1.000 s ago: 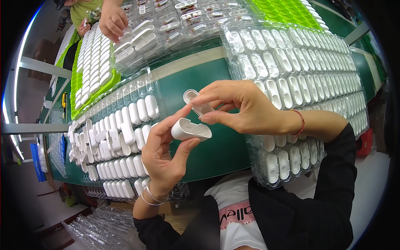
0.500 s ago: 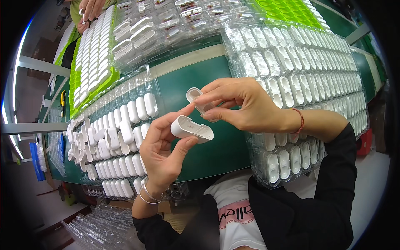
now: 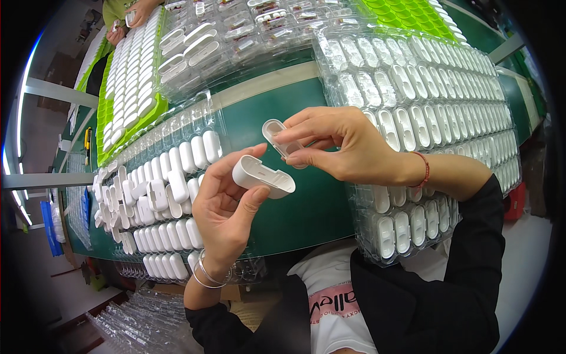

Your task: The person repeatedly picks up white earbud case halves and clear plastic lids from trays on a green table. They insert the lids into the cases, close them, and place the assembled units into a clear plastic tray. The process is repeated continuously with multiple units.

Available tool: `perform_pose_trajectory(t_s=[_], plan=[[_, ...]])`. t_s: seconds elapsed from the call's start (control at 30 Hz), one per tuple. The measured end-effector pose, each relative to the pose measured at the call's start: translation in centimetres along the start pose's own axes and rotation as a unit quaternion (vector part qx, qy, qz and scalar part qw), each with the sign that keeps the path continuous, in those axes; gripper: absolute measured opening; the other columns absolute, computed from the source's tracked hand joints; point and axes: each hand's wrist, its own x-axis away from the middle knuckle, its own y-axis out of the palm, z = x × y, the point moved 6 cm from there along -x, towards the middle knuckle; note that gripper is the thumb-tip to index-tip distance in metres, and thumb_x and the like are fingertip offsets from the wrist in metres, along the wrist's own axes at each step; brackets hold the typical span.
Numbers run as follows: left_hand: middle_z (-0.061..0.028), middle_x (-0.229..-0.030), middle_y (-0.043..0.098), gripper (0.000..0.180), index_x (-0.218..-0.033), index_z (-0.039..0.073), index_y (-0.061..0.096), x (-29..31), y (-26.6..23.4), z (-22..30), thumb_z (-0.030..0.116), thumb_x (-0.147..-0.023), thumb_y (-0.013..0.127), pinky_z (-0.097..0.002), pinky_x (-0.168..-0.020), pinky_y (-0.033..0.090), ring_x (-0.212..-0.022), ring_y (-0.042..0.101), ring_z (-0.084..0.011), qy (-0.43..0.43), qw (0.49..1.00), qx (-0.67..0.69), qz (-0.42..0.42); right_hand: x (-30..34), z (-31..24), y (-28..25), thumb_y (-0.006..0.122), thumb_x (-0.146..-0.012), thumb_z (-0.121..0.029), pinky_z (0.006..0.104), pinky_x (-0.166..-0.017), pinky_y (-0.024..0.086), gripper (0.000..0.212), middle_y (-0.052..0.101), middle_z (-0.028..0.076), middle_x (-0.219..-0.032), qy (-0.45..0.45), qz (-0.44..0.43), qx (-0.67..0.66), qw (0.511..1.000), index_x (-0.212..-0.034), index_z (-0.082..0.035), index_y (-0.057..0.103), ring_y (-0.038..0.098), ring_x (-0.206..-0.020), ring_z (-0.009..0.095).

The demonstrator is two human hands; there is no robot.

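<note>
Left hand (image 3: 223, 213) finger-grips a hollow white plastic shell (image 3: 261, 176); right hand (image 3: 351, 147) finger-pinches a shallow white plastic oval (image 3: 288, 148) beside it, above the green bench (image 3: 306, 219), inside its near edge.

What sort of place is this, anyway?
Probably a factory assembly workshop: clear plastic trays hold rows of matching white shells, and another person's hands are at work near a bright green tray.

The green workbench (image 3: 306, 218) below the right hand (image 3: 351, 147), the clear tray (image 3: 367, 229) of white shells (image 3: 405, 130) to its right, and the co-worker (image 3: 113, 9) beyond the left hand (image 3: 223, 215) indicate an assembly workshop.
</note>
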Motion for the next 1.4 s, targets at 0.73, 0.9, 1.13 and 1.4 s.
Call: perform_pose_trajectory(t_s=[0.73, 0.9, 1.13, 1.4], plan=[[-0.0176, -0.117, 0.062, 0.041, -0.126, -0.007, 0.047, -0.5, 0.6, -0.8, -0.001, -0.089, 0.066, -0.0305, -0.093, 0.052, -0.108, 0.063, -0.0198, -0.048, 0.998, 0.024, 0.024, 0.6, -1.5, 0.5, 0.071, -0.081, 0.002, 0.0286, -0.068, 0.056, 0.023, 0.067, 0.012, -0.100, -0.206, 0.034, 0.227, 0.951, -0.104, -0.005, 0.070, 0.069, -0.081, 0.024], [-0.0172, -0.114, 0.063, 0.039, -0.121, -0.007, 0.049, -0.7, 0.9, -0.9, -0.005, -0.086, 0.068, -0.0296, -0.092, 0.052, -0.105, 0.063, -0.0198, -0.018, 1.000, -0.014, 0.020, 1.3, -2.1, 1.0, 0.068, -0.078, 0.000, 0.0327, -0.062, 0.055, 0.021, 0.064, 0.011, -0.099, -0.248, 0.031, 0.344, 0.905, -0.099, -0.005, 0.067, 0.066, -0.076, 0.027], [-0.0136, -0.107, 0.065, 0.038, -0.114, -0.005, 0.053, -0.4, 0.7, -1.5, -0.005, -0.081, 0.072, -0.0289, -0.090, 0.052, -0.100, 0.064, -0.0176, -0.020, 0.996, 0.090, -0.006, 1.4, -2.2, 0.7, 0.065, -0.073, 0.002, 0.0321, -0.061, 0.055, 0.028, 0.062, 0.012, -0.104, -0.273, 0.037, 0.313, 0.909, -0.100, -0.007, 0.066, 0.067, -0.075, 0.026], [-0.0120, -0.109, 0.064, 0.037, -0.114, -0.003, 0.051, -0.3, -0.1, -1.1, -0.002, -0.084, 0.071, -0.0289, -0.089, 0.051, -0.101, 0.063, -0.0161, -0.066, 0.986, 0.143, 0.050, 0.8, -4.7, 0.4, 0.072, -0.077, -0.006, 0.0319, -0.059, 0.052, 0.025, 0.063, 0.010, -0.099, -0.297, 0.054, 0.336, 0.892, -0.101, -0.007, 0.068, 0.066, -0.079, 0.024]])
